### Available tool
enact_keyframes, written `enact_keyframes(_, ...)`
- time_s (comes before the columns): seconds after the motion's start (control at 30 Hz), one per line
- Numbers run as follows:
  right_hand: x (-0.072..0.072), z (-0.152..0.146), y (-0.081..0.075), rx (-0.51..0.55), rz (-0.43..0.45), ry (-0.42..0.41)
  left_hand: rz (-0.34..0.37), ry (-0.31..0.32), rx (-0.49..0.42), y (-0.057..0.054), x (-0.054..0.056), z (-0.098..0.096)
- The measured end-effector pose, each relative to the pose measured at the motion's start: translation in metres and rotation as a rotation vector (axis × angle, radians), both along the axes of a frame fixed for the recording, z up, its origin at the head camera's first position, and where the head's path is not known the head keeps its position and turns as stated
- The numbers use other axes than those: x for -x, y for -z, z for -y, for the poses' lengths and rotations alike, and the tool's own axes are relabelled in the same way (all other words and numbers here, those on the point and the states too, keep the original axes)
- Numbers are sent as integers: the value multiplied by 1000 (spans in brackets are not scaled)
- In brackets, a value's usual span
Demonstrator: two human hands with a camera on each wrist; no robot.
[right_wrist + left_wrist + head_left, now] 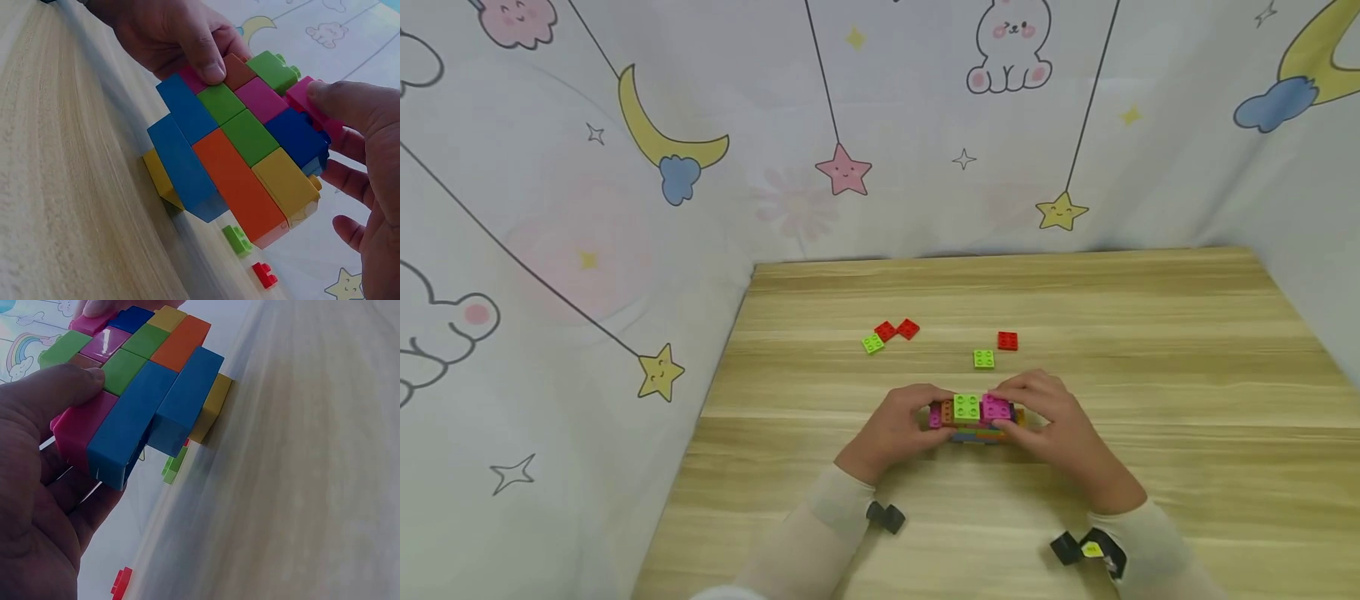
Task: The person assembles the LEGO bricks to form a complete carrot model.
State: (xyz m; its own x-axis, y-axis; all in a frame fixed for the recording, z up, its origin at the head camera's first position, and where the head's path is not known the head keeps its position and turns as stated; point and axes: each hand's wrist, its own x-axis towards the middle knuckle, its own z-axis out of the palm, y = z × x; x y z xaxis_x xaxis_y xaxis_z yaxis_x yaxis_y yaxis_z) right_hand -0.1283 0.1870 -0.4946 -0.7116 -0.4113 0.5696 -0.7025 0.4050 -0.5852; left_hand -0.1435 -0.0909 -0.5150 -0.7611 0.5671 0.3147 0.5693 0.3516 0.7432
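A many-coloured wall of toy building bricks (pixel 977 433) is held upright between both hands, its lowest yellow brick (pixel 164 181) right at the tabletop. My left hand (pixel 898 425) grips its left end, the thumb pressed on the near face over a pink and a green brick and the fingers behind. With thumb and fingers, my right hand (pixel 1052 421) pinches a pink brick (pixel 312 107) at the top right. Beside that pink brick, a light green brick (pixel 967 407) tops the wall. Blue, orange and yellow bricks show on the near face in both wrist views.
Beyond the hands lie loose bricks: a light green one (pixel 983 359) and a red one (pixel 1007 341) straight behind. Farther left are another green brick (pixel 873 343) and two red bricks (pixel 908 329). A printed cloth (pixel 910 208) hangs along the back edge of the wooden table (pixel 1187 350).
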Motion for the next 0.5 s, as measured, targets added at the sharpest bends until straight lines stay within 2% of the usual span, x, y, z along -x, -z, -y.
enact_keyframes(0.3,-2,4,1,-4,5,8,9,-4,10,-1,-2,-1)
enact_keyframes(0.5,-1,4,0,-31,-33,7,7,-11,5,2,-1,-1)
